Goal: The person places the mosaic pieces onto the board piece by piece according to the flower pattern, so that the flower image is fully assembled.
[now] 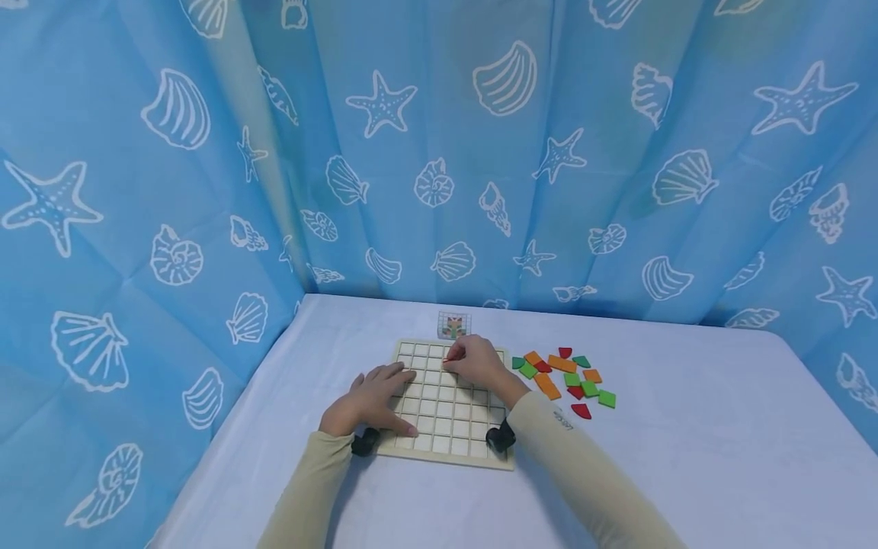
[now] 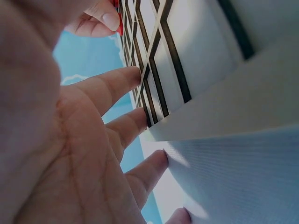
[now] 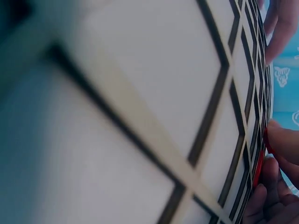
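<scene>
A pale wooden board [image 1: 446, 459] with a raised square grid lies on the table. My left hand [image 1: 370, 400] rests on its left side, fingers spread. In the left wrist view, two fingertips touch the grid while the others reach past the rim. Over the upper part of the grid, my right hand [image 1: 476, 362] pinches a small red tile [image 1: 448, 360] between thumb and fingers. The right wrist view shows red at the fingertips [image 3: 279, 140], with another red edge [image 3: 258, 169] just below, low against the grid; the fingers partly hide both.
Right of the board, red [image 1: 580, 411], green [image 1: 607, 398] and orange tiles [image 1: 547, 386] lie scattered, some overlapping. A small card with a gridded picture [image 1: 454, 325] is behind the board. A blue shell-patterned curtain [image 1: 439, 152] hangs along the table's back and left.
</scene>
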`<state>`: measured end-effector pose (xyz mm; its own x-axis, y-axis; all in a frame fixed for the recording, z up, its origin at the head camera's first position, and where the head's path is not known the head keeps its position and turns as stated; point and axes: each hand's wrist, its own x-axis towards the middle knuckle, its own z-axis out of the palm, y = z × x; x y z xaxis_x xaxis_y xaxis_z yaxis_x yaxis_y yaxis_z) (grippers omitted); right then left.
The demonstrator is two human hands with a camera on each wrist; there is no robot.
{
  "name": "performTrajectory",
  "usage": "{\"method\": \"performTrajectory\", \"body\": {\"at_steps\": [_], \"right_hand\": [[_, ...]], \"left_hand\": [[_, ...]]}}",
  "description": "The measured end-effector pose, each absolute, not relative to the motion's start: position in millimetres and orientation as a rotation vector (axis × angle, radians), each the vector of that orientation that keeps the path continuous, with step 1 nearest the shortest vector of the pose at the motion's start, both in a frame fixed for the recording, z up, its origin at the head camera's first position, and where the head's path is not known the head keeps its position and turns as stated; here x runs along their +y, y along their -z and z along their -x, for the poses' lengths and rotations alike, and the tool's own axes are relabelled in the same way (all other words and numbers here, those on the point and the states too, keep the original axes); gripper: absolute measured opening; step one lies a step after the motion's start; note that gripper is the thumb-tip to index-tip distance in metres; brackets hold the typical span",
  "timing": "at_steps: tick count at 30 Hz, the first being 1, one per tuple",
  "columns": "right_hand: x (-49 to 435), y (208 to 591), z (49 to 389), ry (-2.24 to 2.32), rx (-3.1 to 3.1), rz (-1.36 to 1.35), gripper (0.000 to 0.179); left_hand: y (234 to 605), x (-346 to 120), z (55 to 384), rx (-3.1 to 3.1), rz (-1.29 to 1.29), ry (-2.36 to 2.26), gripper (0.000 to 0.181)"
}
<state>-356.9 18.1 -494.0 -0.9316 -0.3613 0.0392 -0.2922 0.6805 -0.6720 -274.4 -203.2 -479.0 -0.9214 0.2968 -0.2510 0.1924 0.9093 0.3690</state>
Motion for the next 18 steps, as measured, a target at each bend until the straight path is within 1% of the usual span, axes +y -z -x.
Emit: {"method": "performTrajectory", "body": {"at_steps": [18], "right_hand": [[25.5,494.4,364.2,1.176,2.653,0.519,0.010]], "left_hand": [[479.1,-200.1,275.9,2.767,-0.323,-0.468,0.104]]}}
